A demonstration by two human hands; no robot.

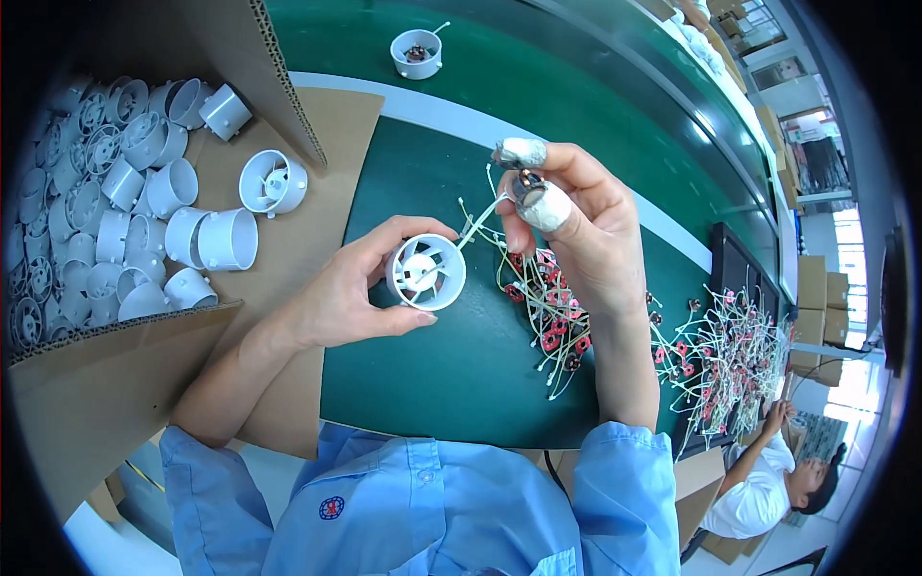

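My left hand (351,288) grips a white round fan housing (425,274) by its side, its spoked inside facing up. Higher and to the right, my right hand (586,216) pinches a small motor coil (528,182) with copper windings between thumb and forefinger, both tips wrapped in whitish covers. Pale wires (478,223) run from the coil down to the housing's rim; where they end is hard to make out. Under my right hand lies a pile of red and black motor coils (552,307) with pale leads, partly hidden by that hand and forearm.
At left, an open cardboard box (125,350) holds many white housings; one housing (273,182) lies near its opening. Across the green bench (384,384), a housing with a coil inside (417,54) stands on the green strip. More wired coils (730,355) heap at right, near another person (759,490).
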